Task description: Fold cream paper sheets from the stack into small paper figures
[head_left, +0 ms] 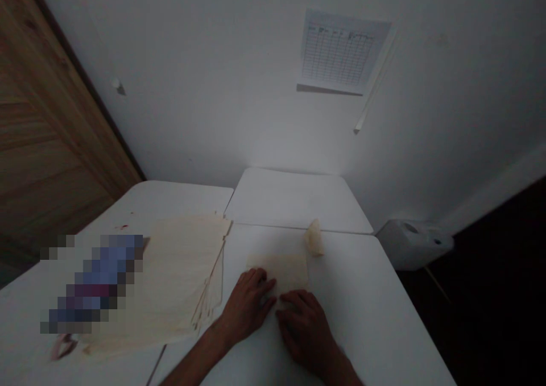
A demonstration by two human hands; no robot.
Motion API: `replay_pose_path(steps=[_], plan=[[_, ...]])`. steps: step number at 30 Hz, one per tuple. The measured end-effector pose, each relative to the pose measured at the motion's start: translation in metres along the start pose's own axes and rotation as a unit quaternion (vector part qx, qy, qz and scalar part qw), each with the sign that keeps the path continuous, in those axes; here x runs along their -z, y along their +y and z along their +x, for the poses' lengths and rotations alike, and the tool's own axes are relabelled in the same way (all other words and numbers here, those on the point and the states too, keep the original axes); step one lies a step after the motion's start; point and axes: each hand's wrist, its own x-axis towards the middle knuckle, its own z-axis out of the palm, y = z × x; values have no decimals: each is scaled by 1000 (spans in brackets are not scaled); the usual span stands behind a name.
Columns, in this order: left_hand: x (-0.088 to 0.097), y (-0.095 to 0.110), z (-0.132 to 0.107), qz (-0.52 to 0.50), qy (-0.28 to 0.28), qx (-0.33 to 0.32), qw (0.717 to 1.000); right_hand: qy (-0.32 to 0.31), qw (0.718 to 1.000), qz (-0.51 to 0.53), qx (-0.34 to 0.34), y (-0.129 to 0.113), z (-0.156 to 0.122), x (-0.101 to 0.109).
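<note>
A small cream folded cloth [285, 269] lies flat on the white table [362, 295] in front of me. My left hand [246, 306] rests palm down on its near left corner, fingers stretched out. Beside it, my right hand [303, 326] lies flat with fingertips touching the cloth's near edge. Neither hand grips anything. A small crumpled cream piece [314, 237] sits just beyond the cloth's far right corner.
A stack of several flat cream cloths [179, 272] lies to the left, partly covered by a blurred patch. A wooden door [46, 141] stands at the left. A white wall with a printed sheet [339, 53] rises behind. A white box-like unit [413, 243] sits at the right.
</note>
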Motion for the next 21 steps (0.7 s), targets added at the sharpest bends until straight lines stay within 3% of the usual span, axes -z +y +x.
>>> replay_pose_path(steps=[6, 14, 21], plan=[[2, 0, 0, 10, -6, -10, 1000, 7, 1000, 2, 1, 0, 0, 0], [4, -6, 3, -1, -33, -12, 999, -28, 1000, -7, 8, -2, 0, 4], [3, -6, 3, -13, -7, -6, 1000, -50, 998, -20, 12, -3, 3, 6]])
